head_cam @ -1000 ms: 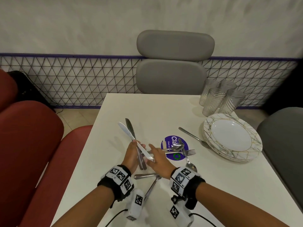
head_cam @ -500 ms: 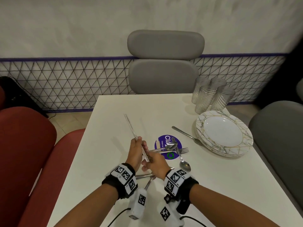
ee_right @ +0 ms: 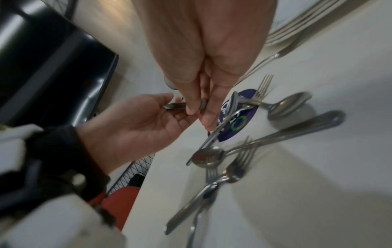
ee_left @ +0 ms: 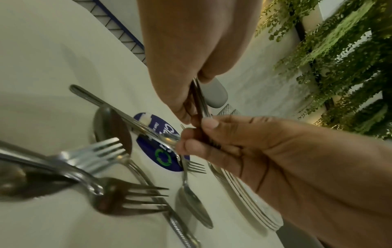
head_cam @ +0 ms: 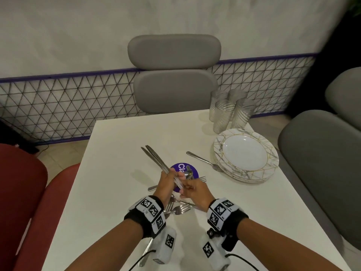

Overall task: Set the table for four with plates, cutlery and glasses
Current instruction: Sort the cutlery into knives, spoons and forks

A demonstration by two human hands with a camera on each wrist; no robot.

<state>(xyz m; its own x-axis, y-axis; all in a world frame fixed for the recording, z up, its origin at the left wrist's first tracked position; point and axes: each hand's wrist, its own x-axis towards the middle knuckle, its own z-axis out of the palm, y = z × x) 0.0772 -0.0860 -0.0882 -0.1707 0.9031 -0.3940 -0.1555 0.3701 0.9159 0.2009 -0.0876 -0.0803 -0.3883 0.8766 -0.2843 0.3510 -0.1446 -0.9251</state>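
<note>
My left hand (head_cam: 166, 181) grips a bundle of metal knives (head_cam: 155, 160) by the handles, a little above the white table (head_cam: 117, 173). Their blades point up and to the far left. My right hand (head_cam: 190, 189) pinches the handle ends of the same knives (ee_left: 200, 102) from the right. In the right wrist view its fingertips (ee_right: 194, 109) close on the handles next to the left hand (ee_right: 137, 120). Under the hands lie loose forks (head_cam: 180, 209) and spoons (ee_left: 192, 203). A stack of marbled plates (head_cam: 246, 156) sits at the right, with several ribbed glasses (head_cam: 228, 112) behind it.
A purple round sticker (head_cam: 184, 169) marks the table's middle, and a spoon (head_cam: 201, 161) lies beside the plates. A grey chair (head_cam: 173, 75) stands at the far end, another grey seat (head_cam: 322, 163) at the right and red seats (head_cam: 23, 192) at the left.
The right hand has brought its knife against the one in the left hand. The knives now lie together as one bundle, and the hands have closed in on each other.
</note>
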